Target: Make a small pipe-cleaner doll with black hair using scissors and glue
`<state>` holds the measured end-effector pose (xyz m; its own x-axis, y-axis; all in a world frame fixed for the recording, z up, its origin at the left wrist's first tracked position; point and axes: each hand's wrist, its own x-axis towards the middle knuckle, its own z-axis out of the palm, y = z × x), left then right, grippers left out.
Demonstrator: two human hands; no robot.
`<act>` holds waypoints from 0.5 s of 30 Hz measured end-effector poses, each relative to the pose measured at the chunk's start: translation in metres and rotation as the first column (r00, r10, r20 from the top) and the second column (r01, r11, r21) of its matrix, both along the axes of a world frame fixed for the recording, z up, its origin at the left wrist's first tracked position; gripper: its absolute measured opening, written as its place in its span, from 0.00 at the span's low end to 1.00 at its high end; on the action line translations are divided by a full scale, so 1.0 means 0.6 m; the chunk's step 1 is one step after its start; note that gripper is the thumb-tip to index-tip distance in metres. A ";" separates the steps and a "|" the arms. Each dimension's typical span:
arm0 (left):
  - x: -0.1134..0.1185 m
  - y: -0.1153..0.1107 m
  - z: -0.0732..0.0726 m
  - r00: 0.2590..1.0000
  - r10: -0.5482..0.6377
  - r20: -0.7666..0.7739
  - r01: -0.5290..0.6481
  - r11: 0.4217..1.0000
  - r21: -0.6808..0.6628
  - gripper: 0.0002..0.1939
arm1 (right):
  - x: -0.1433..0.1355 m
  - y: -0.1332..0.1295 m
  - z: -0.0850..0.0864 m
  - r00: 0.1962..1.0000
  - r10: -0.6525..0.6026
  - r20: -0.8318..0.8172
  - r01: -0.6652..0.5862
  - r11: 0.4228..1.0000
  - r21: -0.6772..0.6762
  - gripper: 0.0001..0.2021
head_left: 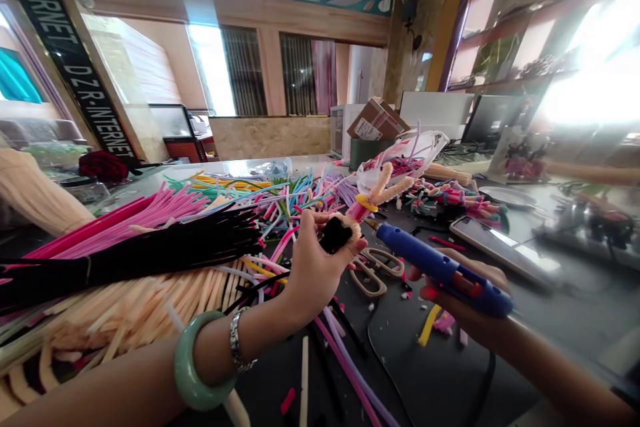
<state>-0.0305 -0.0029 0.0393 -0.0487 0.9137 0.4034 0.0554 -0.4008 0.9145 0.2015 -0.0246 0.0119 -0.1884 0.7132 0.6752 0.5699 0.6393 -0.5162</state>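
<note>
Near the middle, my left hand [315, 253] is closed around a small pipe-cleaner doll [337, 233]. The doll has a black, fuzzy head end toward me, a pink and yellow middle, and two beige legs pointing up and away. My right hand [460, 287] grips a blue hot glue gun [440, 267]. Its nozzle points left, close to the doll's yellow band; whether it touches is hard to tell. Beige-handled scissors [370, 277] lie on the dark table below the doll, partly hidden by my left hand.
Bundles of black pipe cleaners [165, 247], pink ones [130, 220] and beige ones [135, 313] lie at left. A phone [505, 250] lies at right, beyond the glue gun. Finished-looking pipe-cleaner pieces [455, 200], a cardboard box [377, 121] and monitors [435, 110] stand behind. A cord [383, 360] crosses the front.
</note>
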 end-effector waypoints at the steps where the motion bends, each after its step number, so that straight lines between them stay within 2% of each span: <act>1: 0.000 0.000 -0.002 1.000 0.008 -0.021 -0.007 1.000 0.009 0.27 | 0.001 0.001 -0.001 1.000 -0.015 0.019 0.015 1.000 0.015 0.10; 4: 0.000 0.001 -0.008 0.997 0.024 -0.070 -0.022 0.999 0.030 0.27 | -0.002 0.000 0.004 0.996 -0.059 0.059 0.056 0.997 0.053 0.09; 9: 0.002 0.003 -0.011 0.997 0.004 -0.072 -0.003 1.000 0.015 0.26 | -0.009 -0.002 0.009 0.992 -0.063 0.109 0.049 0.990 0.132 0.06; 15: 0.002 0.002 -0.014 0.998 -0.016 -0.055 0.016 1.000 0.008 0.25 | -0.006 0.003 0.003 0.991 -0.075 0.108 0.063 0.992 0.108 0.09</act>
